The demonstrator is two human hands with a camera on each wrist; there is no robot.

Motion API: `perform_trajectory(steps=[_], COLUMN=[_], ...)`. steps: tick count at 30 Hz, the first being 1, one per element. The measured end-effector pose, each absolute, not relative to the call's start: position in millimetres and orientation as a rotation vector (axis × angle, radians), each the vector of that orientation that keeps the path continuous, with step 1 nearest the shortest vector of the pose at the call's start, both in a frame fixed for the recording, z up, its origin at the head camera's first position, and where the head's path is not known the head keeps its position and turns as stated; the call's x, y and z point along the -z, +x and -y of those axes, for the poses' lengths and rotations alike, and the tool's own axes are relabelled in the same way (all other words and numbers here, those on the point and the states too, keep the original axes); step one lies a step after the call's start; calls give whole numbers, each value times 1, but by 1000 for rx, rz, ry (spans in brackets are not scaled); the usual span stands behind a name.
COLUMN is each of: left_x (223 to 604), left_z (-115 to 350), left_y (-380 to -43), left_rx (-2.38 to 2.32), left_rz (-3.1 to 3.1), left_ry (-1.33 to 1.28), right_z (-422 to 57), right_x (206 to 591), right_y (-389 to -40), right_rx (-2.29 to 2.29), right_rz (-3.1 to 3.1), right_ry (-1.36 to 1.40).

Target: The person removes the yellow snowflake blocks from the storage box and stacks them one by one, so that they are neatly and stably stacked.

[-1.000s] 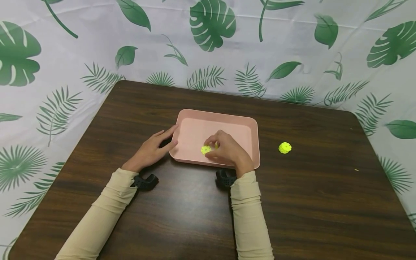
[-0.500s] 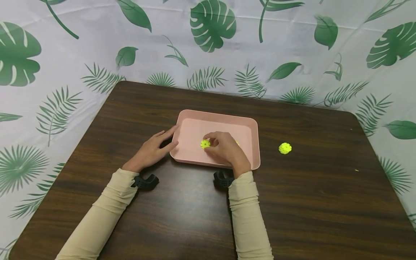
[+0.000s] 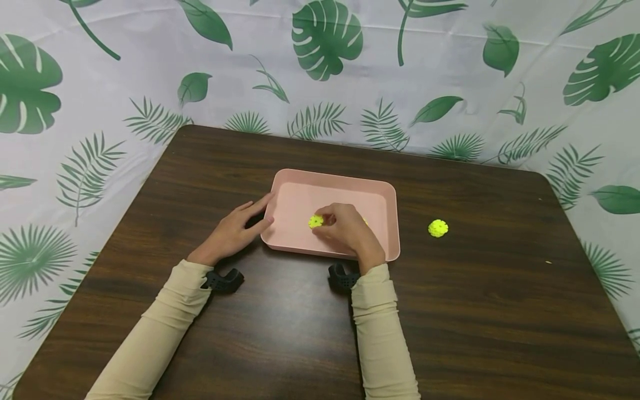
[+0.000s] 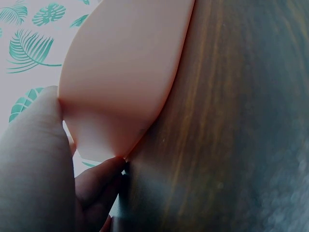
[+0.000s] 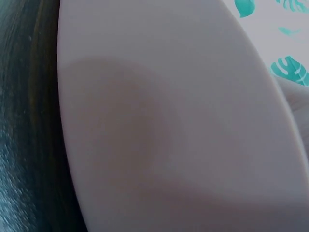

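In the head view, my right hand [image 3: 345, 225] is over the pink tray [image 3: 300, 200] and pinches a small yellow notched disc [image 3: 315, 221] between thumb and fingertips. A second bit of yellow [image 3: 365, 221] peeks out behind that hand, mostly hidden. My left hand [image 3: 235, 230] lies at the tray's left end, fingers outstretched and fingertips at the rim. The left wrist view shows the left thumb [image 4: 34, 145] along the tray's edge, with other fingers against its outer wall. From the right wrist, the tray's side wall [image 5: 193, 121] fills most of the picture and the disc is out of sight.
A small heap of yellow notched discs [image 3: 438, 228] sits on the dark wooden table [image 3: 500, 311], right of the tray. A tiny pale speck [image 3: 548, 262] lies farther right. Behind the table hangs a white cloth [image 3: 380, 72] with green leaf prints.
Over the last second the right hand shifts the pinched disc slightly toward the tray's far side, and yellow now shows behind the hand. The left hand stays put; the last half second is nearly still.
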State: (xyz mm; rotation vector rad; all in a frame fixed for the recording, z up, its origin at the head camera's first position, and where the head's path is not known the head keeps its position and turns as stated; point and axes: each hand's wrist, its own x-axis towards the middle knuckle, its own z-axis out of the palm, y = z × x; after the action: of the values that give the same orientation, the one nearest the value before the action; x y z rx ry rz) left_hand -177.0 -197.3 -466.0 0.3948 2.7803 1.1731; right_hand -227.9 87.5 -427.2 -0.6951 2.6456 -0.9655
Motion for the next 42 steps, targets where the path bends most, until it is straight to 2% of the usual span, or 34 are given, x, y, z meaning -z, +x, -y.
perform_trajectory(steps=[11,16,21,32,42], left_x=[465,466,466,467,468], left_z=[198,198,198,199,199], left_y=[-177,-177,-177,-177,-177], left_rx=[-1181,-1179,-1178,-1173,-1177], left_rz=[-2783,-2791,-2790,-2797,-2798], left_ry=[412,417,411,420,426], right_z=[-109,-128,-153,-213,-265], right_x=[417,412,403,410,432], right_y=[-228,-227,-225,-218,-204], right_rx=[1092,1234,1314,1489,1583], right_rz=[-2795,-2883,-2957,-3108,-3023], right_ry=[-586,-588,-468,-34,743])
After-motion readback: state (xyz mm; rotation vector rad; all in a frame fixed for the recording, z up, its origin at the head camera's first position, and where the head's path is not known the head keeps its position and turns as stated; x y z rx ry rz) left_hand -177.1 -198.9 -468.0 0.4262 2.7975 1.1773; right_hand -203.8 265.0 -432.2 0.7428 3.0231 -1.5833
